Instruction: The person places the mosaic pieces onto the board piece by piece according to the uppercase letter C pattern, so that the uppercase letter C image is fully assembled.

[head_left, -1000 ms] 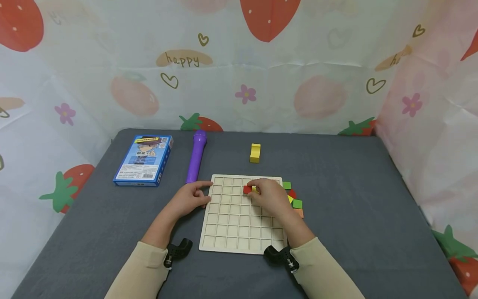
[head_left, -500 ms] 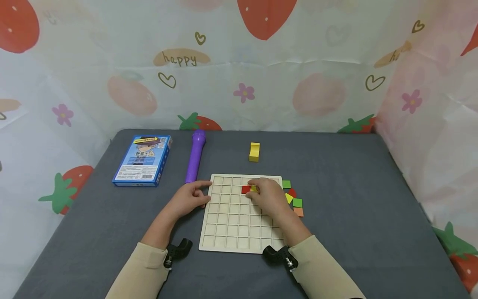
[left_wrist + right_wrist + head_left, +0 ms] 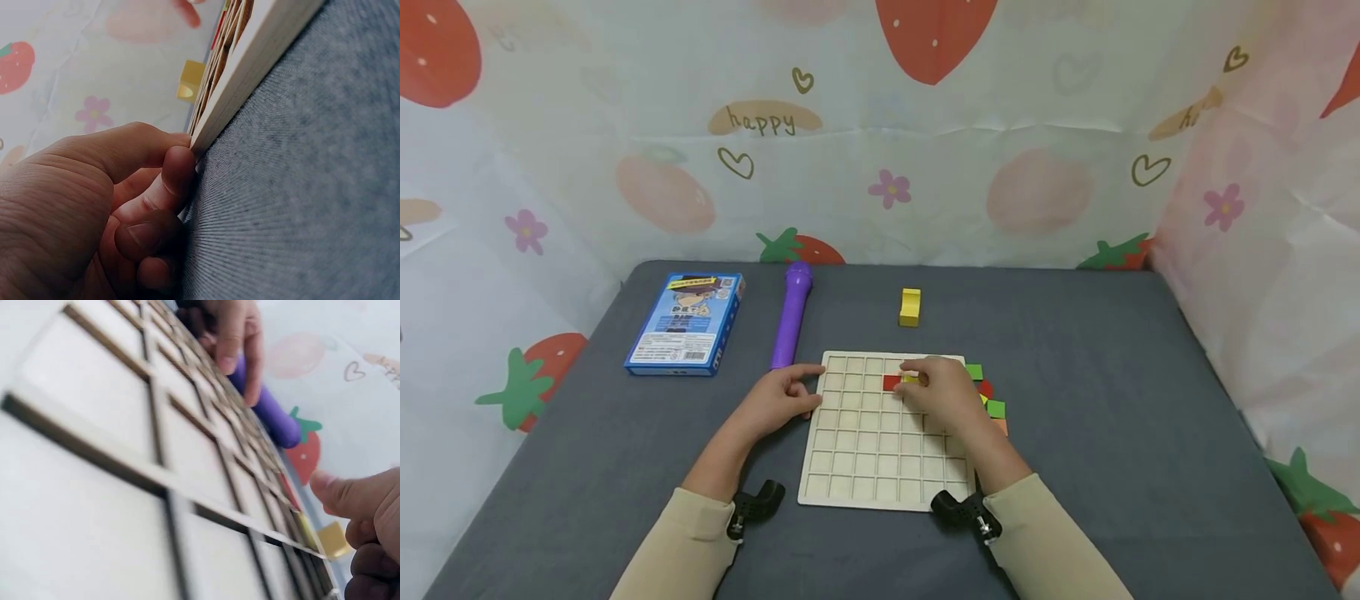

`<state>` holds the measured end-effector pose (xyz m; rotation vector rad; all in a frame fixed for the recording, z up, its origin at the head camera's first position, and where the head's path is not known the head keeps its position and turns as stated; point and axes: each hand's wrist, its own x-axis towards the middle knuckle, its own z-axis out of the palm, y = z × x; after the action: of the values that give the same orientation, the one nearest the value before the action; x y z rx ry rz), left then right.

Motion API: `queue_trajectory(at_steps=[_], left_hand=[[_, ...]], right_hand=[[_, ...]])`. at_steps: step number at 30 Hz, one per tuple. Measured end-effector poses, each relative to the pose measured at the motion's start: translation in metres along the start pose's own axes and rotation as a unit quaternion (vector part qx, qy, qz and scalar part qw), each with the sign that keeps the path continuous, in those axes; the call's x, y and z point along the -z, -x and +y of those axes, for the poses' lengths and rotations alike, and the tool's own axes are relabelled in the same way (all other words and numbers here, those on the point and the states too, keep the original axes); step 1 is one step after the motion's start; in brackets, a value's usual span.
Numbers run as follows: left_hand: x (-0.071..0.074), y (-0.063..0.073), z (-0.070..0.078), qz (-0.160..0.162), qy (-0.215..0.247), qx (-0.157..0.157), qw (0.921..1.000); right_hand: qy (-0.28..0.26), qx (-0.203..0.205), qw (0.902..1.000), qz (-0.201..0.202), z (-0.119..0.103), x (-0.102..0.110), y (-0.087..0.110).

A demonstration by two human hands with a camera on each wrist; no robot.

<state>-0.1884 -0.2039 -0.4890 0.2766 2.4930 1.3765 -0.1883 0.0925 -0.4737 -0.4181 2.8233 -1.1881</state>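
A pale wooden grid board (image 3: 850, 439) lies on the dark cloth. My left hand (image 3: 778, 397) rests at its left edge, thumb and index finger touching the rim; the left wrist view shows the other fingers curled beneath. My right hand (image 3: 943, 396) is over the upper right squares, its thumb and index finger apart on either side of a small yellow tile (image 3: 910, 378). A red tile (image 3: 891, 382) sits directly left of the yellow one. In the right wrist view the thumb (image 3: 340, 490) stands clear of the board, and the fingertip contact with the tile is hidden.
Green tiles (image 3: 996, 409) with red, yellow and orange pieces lie along the board's right edge, partly hidden by the right hand. Behind the board stands a yellow block (image 3: 910, 307). A purple microphone (image 3: 792, 317) and a blue box (image 3: 685, 323) lie to the left.
My right thumb and index finger have spread slightly apart at the yellow tile. The left hand keeps its place on the board's edge.
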Motion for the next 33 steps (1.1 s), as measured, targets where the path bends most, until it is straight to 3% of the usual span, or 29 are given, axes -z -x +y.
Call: queue_trajectory(at_steps=[12, 17, 23, 28, 33], left_hand=[[0.001, -0.001, 0.001, 0.004, -0.001, -0.002, 1.0000], [0.000, 0.000, 0.001, 0.005, 0.003, 0.009, 0.9999], [-0.002, 0.000, 0.000, 0.004, 0.005, 0.007, 1.0000], [-0.002, -0.001, -0.001, 0.006, 0.002, 0.009, 0.9999], [0.000, 0.000, -0.001, 0.006, 0.002, 0.007, 1.0000]], right_hand=[[-0.068, -0.047, 0.9957, 0.041, 0.019, 0.064, 0.006], [-0.071, -0.079, 0.9944, -0.002, 0.036, 0.080, 0.010], [-0.070, -0.100, 0.9889, -0.085, 0.053, 0.093, 0.016], [-0.085, -0.098, 0.9820, -0.137, 0.061, 0.094, 0.018], [-0.100, -0.107, 0.9758, -0.163, 0.061, 0.087, 0.016]])
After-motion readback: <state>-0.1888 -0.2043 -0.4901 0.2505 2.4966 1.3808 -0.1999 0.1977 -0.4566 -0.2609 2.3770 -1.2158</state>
